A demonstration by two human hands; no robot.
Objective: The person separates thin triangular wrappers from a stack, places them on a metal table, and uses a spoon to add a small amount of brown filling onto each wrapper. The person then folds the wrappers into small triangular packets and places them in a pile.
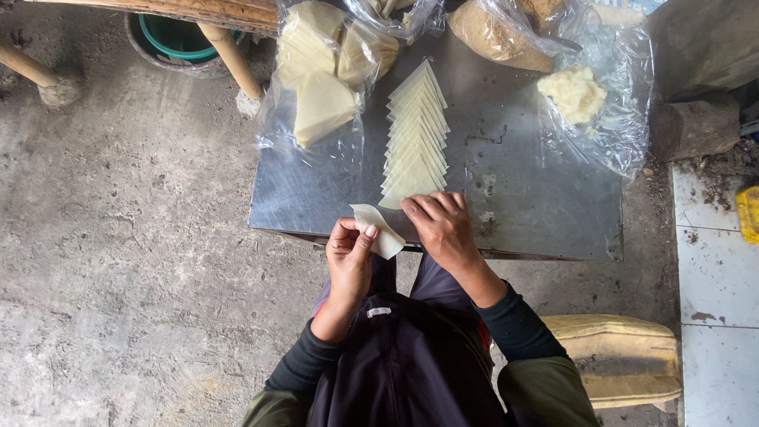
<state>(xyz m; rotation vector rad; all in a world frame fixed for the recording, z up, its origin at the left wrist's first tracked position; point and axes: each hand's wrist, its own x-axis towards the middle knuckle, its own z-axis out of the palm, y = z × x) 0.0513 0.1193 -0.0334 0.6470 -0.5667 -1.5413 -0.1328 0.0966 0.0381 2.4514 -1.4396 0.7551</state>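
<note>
My left hand (349, 251) pinches a pale folded pastry wrapper (378, 228) just in front of the near edge of a metal table (514, 190). The fingers of my right hand (439, 225) rest on the same wrapper from the right side. A fanned row of cut wrappers (414, 138) lies on the table directly beyond my hands. A lump of pale yellow filling (574, 92) sits on clear plastic at the table's far right.
Plastic bags of stacked wrappers (320, 71) lie at the table's far left, a bag of brown crumbs (494, 35) at the back. A green bucket (175, 39) and wooden legs (229, 55) stand on the concrete floor. A wooden stool (624, 356) is under me.
</note>
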